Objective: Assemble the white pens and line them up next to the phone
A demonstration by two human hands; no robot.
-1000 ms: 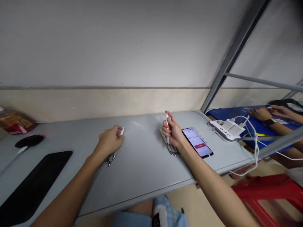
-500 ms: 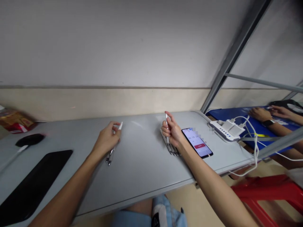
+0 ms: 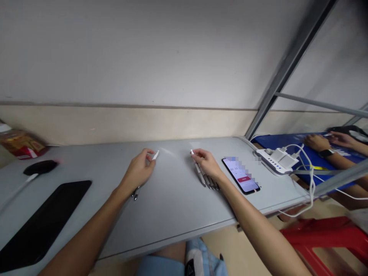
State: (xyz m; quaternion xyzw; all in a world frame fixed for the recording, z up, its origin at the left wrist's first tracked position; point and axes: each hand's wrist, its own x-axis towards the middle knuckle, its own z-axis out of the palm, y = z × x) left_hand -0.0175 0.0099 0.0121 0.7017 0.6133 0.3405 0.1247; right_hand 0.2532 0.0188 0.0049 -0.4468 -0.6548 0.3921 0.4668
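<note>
My left hand (image 3: 142, 168) is closed over the left part of the desk, thumb and fingers pinching a slim white pen (image 3: 155, 155). Only its white end shows past the fingertips. Under that wrist lie pens with silver tips (image 3: 136, 196), mostly covered by the hand. My right hand (image 3: 206, 161) grips the white end of a white and grey pen (image 3: 199, 173). This pen slants down onto the desk, its silver tip toward me. Right beside it lie several similar pens (image 3: 211, 183), partly hidden by my right hand and wrist.
A phone (image 3: 241, 175) lies right of the pens, with a white power strip (image 3: 274, 161) behind it. To the left are a black pad (image 3: 47, 222), a black mouse-like object (image 3: 40, 167) and a bottle (image 3: 21, 142). Another person's hands (image 3: 316, 142) rest at the far right.
My right hand has tilted its upright pen down and lowered it beside the other pens. My left hand has shifted slightly right, still pinching the white pen.
</note>
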